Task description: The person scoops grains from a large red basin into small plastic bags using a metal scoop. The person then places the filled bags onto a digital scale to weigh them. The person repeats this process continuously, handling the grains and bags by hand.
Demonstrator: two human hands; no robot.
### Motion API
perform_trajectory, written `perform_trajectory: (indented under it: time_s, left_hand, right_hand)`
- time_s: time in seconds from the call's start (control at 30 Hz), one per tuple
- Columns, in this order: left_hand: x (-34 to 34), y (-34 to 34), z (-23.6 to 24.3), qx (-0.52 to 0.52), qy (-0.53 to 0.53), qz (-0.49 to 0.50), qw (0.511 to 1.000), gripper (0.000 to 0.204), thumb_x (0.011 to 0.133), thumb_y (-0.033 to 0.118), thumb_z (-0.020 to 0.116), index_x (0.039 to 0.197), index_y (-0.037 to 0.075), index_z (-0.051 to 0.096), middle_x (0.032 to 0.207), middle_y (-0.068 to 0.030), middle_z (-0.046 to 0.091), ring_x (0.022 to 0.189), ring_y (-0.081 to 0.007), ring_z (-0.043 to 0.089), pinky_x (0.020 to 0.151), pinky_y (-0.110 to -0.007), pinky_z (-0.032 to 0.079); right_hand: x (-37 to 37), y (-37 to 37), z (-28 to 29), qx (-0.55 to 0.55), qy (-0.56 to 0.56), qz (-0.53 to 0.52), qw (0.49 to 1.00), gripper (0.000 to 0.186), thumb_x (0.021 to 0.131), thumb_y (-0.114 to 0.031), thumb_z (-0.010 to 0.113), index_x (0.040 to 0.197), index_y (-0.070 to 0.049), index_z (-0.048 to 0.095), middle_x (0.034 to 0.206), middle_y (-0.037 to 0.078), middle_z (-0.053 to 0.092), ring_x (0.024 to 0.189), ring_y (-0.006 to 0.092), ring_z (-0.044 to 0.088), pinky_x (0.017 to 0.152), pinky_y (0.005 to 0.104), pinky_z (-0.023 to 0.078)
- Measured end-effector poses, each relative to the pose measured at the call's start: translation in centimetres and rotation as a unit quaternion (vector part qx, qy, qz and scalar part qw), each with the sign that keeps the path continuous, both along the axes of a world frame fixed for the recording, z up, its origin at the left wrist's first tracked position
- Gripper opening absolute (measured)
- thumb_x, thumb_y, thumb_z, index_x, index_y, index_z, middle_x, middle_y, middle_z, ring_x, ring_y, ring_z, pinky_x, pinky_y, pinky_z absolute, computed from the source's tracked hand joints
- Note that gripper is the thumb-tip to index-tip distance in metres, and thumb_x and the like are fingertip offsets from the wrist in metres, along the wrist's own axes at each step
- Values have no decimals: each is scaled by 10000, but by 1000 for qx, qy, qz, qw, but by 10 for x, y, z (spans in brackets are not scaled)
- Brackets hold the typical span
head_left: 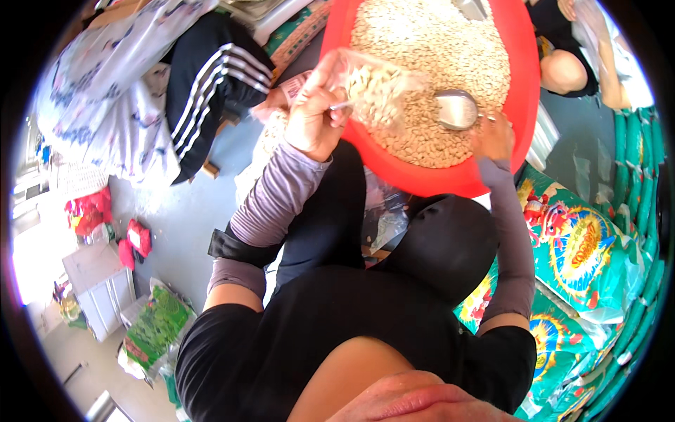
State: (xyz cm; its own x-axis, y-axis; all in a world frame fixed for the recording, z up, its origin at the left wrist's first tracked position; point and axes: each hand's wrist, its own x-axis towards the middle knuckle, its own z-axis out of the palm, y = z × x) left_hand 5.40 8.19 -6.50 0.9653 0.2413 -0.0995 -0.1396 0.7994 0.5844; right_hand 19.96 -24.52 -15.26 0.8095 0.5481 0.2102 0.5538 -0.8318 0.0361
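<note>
My left hand (314,121) is closed on the gathered side of a clear plastic bag (383,90), which is partly filled with pale flat seeds. The bag is held above the left part of a big red tub (522,77). Inside the tub lies a broad heap of the same pale seeds (429,49), which look like pumpkin seeds. At the tub's near right side my right hand (494,138) grips the handle of a round metal scoop (457,110). The scoop's bowl rests at the surface of the seeds, and its inside looks pale and shiny.
Another metal scoop (472,8) lies in the seeds at the tub's far side. Green printed sacks (573,243) are stacked at my right. One person in striped trousers (211,91) sits at the left, another person (566,70) at the far right. A white box (98,288) stands on the floor.
</note>
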Motion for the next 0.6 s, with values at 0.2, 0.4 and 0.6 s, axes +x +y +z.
perform_trajectory:
  time_s: [0.2, 0.4, 0.6]
  left_hand:
    - [-91, 34, 108, 137, -24, 150, 979, 623, 766, 40, 491, 1358, -5, 303, 1377, -180, 337, 747, -209, 437, 667, -284, 382]
    - [-174, 79, 79, 190, -30, 222, 956, 570, 790, -40, 449, 1349, 9, 349, 1442, -79, 298, 553, -53, 347, 536, -172, 347]
    - [-235, 158, -31, 121, 161, 384, 901, 650, 737, -104, 433, 1362, 41, 328, 1436, -16, 300, 607, -92, 398, 532, -219, 377]
  right_hand:
    - [-54, -66, 22, 86, -135, -2, 987, 264, 769, -187, 610, 1000, -61, 606, 1250, 165, 464, 1152, 354, 424, 950, 462, 356]
    - [-117, -126, -14, 35, -141, -90, 985, 223, 770, -226, 626, 958, -105, 621, 1247, 136, 478, 1160, 337, 422, 926, 447, 378]
    - [-150, -184, -121, 42, -26, -147, 988, 283, 791, -315, 583, 1009, -139, 623, 1242, 123, 480, 1160, 340, 411, 951, 434, 363]
